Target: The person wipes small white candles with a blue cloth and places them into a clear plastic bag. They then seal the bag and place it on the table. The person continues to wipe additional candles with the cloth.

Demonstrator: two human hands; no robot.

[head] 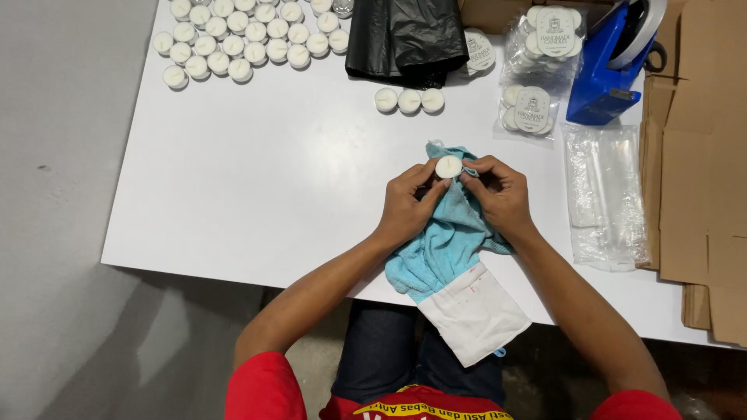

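Candle (448,166) sits at frame centre, pinched between fingertips of both hands. Left hand (408,204) and right hand (498,196) are curled closed on it, over blue cloth (447,245) on table (264,179).

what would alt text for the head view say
Both hands, left hand and right hand, hold a small white tealight candle over a light blue cloth on a white table. More tealights sit in rows at the far left.
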